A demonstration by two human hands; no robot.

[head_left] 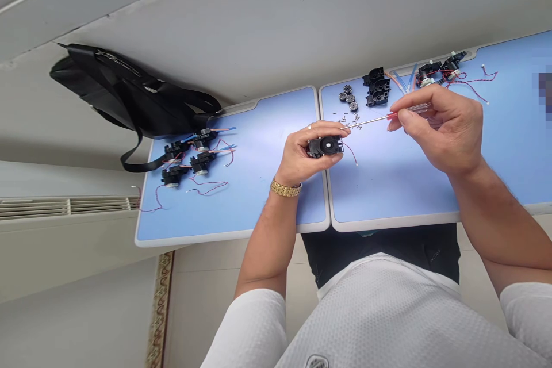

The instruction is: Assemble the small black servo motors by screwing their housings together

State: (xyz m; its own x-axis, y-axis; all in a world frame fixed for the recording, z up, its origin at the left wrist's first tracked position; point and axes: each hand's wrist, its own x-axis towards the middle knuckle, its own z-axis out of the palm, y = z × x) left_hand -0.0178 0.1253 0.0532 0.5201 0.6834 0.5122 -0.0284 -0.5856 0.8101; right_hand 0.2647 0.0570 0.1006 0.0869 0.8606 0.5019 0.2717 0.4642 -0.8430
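My left hand (304, 152) is closed round a black motor housing (325, 146), which has a round part with a pale centre facing up. A thin red wire hangs from its right side. In my right hand (444, 126) is a screwdriver (373, 121) with a clear and red handle, gripped between thumb and fingers. Its shaft points left, and the tip is by my left fingertips at the housing's upper right edge. Small screws (357, 121) lie on the table just behind the tip. Several round metal-and-black parts (350, 98) sit behind the screws.
Black housing shells (378, 87) lie at the back, with wired assemblies (431, 73) to their right. Several more wired assemblies (175, 175) are on the left blue table (267, 195). A black bag (129, 92) leans on the wall, its strap reaching the table. A seam divides the tables.
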